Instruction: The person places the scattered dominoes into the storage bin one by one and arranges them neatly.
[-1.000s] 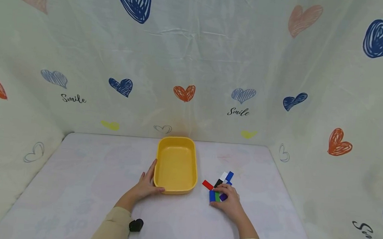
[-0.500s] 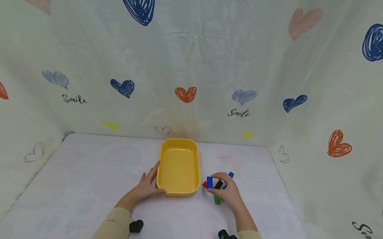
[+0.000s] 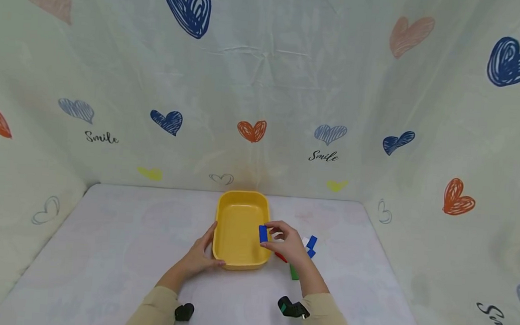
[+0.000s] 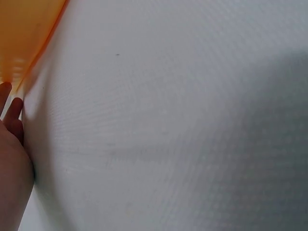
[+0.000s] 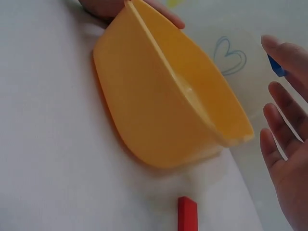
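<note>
A yellow plastic basin (image 3: 240, 268) stands at the middle of the table, and nothing lies in the part of it that shows. Its near left corner is touched by my left hand (image 3: 197, 254), fingers straight along the side and thumb at the front. My right hand (image 3: 288, 242) pinches a blue block (image 3: 262, 233) between thumb and index finger, over the basin's right rim. In the right wrist view the blue block (image 5: 275, 66) is partly covered by the fingertips, while the other fingers are spread apart. Only part of the left hand (image 4: 14, 163) shows in the left wrist view.
Right of the basin lie a red block (image 3: 281, 257), a green block (image 3: 294, 272), a white block (image 3: 305, 241) and blue blocks (image 3: 312, 241); the right hand and forearm partly cover this group. A heart-printed curtain (image 3: 292, 84) rises behind the white tabletop (image 3: 122, 253).
My right hand picked the blue block from the group and carried it left to the basin's rim. The basin shifted slightly right at first, with my left hand staying on it.
</note>
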{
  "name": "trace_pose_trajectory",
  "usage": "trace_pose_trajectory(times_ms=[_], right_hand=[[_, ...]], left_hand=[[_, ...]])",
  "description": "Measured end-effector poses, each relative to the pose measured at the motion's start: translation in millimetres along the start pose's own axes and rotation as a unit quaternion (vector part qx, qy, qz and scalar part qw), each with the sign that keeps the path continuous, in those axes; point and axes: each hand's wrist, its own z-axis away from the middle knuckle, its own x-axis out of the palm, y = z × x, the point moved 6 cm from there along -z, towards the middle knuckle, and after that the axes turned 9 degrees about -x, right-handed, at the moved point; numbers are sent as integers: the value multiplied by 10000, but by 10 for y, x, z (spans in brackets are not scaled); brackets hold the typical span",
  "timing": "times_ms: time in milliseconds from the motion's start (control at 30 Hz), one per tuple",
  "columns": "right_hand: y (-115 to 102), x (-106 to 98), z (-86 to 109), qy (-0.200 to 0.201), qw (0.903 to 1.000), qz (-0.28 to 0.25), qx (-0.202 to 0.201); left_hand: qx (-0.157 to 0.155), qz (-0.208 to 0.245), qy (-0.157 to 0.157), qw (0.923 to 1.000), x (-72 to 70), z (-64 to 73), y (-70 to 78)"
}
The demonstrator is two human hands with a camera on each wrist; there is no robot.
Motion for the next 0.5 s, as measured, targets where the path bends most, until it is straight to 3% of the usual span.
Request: trace_pose_trajectory(times_ms=[333,500], right_hand=[[-74,255,-284,-120,9968,-775,179],[-45,372,-420,-111,9955,-897,302]], left_hand=[[-219,-297,110,9993,8,10,-20],[-374,-386,152,9984,21,26,-5]])
